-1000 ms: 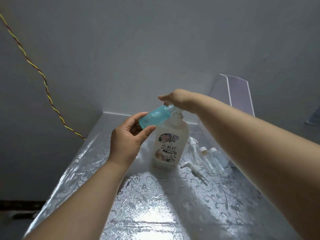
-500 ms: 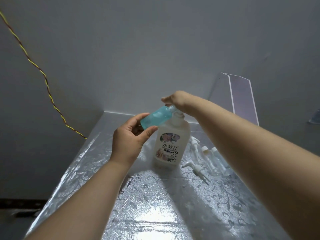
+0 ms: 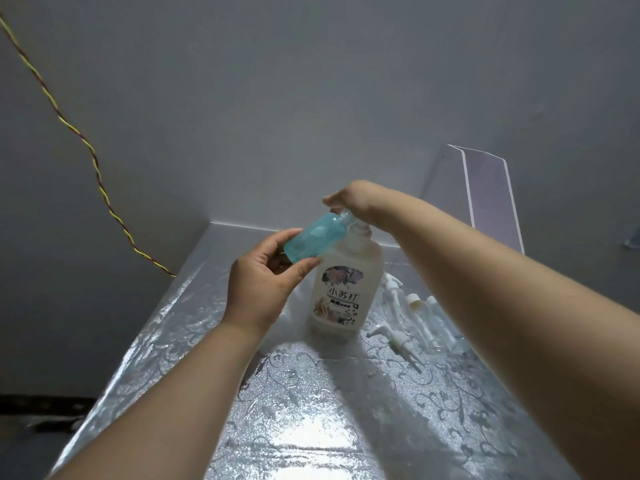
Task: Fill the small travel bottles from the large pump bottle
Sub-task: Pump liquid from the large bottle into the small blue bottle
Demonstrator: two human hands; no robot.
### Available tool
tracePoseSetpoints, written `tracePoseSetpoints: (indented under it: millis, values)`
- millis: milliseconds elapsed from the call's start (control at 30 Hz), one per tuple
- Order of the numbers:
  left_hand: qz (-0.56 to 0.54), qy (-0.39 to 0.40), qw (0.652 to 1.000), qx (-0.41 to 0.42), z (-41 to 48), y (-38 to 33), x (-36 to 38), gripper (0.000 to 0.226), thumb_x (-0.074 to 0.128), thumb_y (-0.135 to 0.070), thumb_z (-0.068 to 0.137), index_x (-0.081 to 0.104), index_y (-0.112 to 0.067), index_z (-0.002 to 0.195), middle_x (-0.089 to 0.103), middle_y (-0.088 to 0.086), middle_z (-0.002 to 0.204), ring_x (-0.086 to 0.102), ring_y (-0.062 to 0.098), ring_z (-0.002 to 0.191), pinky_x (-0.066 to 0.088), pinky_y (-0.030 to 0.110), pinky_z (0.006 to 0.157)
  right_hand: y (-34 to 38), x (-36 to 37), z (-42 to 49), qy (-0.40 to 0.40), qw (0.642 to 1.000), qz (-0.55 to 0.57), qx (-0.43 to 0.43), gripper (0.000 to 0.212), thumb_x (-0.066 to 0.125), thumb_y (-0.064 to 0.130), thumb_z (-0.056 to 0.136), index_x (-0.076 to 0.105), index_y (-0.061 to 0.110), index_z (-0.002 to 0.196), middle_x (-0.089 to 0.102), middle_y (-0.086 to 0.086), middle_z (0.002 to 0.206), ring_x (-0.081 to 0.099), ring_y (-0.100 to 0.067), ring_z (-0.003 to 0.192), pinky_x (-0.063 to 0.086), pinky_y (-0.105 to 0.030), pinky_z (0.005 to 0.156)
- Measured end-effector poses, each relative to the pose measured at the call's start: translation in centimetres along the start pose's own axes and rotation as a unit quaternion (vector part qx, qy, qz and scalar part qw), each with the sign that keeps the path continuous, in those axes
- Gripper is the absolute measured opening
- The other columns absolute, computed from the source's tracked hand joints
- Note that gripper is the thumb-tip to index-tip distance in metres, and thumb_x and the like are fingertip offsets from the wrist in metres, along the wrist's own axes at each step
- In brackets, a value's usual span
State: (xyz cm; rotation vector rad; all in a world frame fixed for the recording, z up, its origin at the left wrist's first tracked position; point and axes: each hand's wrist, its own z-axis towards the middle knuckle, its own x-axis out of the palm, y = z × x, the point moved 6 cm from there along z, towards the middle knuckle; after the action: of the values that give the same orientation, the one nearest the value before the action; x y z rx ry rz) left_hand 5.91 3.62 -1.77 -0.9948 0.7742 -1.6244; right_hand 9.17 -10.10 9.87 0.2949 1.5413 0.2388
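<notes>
The left hand [image 3: 263, 292] holds a small blue travel bottle [image 3: 317, 239] by its lower end, thumb on the near side and fingers curled round the far side in a snug grip. The bottle is tilted, its base down to the left in the palm and its open neck raised to the right, right up at the spout of the large pump bottle [image 3: 346, 292]. The neck is partly hidden under the other hand, so I cannot tell whether it touches the spout. The right hand [image 3: 349, 199] lies palm down on top of the pump head, fingers stretched out to the left over it rather than wrapped round it, and covers the head completely. The big bottle stands upright toward the far end of the table [image 3: 311, 403], which has a shiny silver embossed cover; the bottle is milky white with a flowered label facing me. Just to its right, partly behind the right forearm, lie a few loose white pump tops [image 3: 394, 337] and some clear small bottles [image 3: 427, 318]. Farther right a clear plastic stand [image 3: 485, 188] leans by the wall, and a twisted yellow and red wire [image 3: 93, 157] runs down the wall on the left.
</notes>
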Motion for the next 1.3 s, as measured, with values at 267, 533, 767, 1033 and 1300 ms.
tracePoseSetpoints:
  millis: [267, 533, 767, 1033, 1300]
  values:
    - [0.002, 0.001, 1.000, 0.002, -0.2, -0.3, 0.2, 0.046, 0.084, -0.041, 0.056, 0.072, -0.036, 0.100, 0.075, -0.002, 0.102, 0.070, 0.017, 0.099, 0.052, 0.038, 0.093, 0.1, -1.1, -0.7, -0.011, 0.999, -0.030, -0.006, 0.050, 0.039, 0.045, 0.098, 0.065, 0.006, 0.117, 0.058, -0.010, 0.107, 0.048, -0.020, 0.091, 0.031, -0.023, 0.079]
    - [0.008, 0.003, 1.000, 0.009, -0.2, -0.4, 0.4, 0.043, 0.082, -0.037, 0.058, 0.071, -0.034, 0.099, 0.075, -0.003, 0.099, 0.071, 0.016, 0.096, 0.053, 0.036, 0.092, 0.5, -0.6, -0.2, 0.003, 0.999, -0.039, -0.016, 0.043, 0.044, 0.035, 0.099, 0.063, 0.002, 0.120, 0.058, -0.012, 0.107, 0.047, -0.021, 0.090, 0.034, -0.024, 0.080]
    - [0.023, 0.006, 1.000, 0.006, -0.3, -0.1, 0.2, 0.040, 0.082, -0.039, 0.057, 0.071, -0.041, 0.095, 0.075, -0.006, 0.098, 0.071, 0.016, 0.097, 0.053, 0.038, 0.092, 0.4, 0.0, -0.4, 0.014, 0.999, -0.049, -0.014, 0.043, 0.044, 0.032, 0.100, 0.057, 0.002, 0.128, 0.055, -0.015, 0.130, 0.047, -0.021, 0.099, 0.036, -0.026, 0.089]
    - [0.012, 0.013, 1.000, 0.010, -0.5, -0.5, 0.5, 0.049, 0.084, -0.052, 0.055, 0.071, -0.041, 0.101, 0.075, -0.004, 0.102, 0.070, 0.016, 0.099, 0.052, 0.040, 0.094, 0.6, -1.8, -0.5, -0.015, 0.997, -0.069, -0.022, 0.054, 0.039, 0.049, 0.097, 0.066, 0.006, 0.115, 0.061, -0.012, 0.115, 0.055, -0.027, 0.105, 0.034, -0.025, 0.079]
    - [0.027, 0.011, 1.000, 0.003, -0.5, -0.2, 0.4, 0.042, 0.082, -0.044, 0.058, 0.071, -0.041, 0.099, 0.075, -0.003, 0.101, 0.070, 0.017, 0.098, 0.053, 0.041, 0.093, 0.0, -0.1, -0.4, -0.002, 1.000, 0.001, -0.002, 0.041, 0.045, 0.035, 0.099, 0.063, 0.004, 0.119, 0.049, -0.006, 0.098, 0.049, -0.022, 0.094, 0.038, -0.027, 0.088]
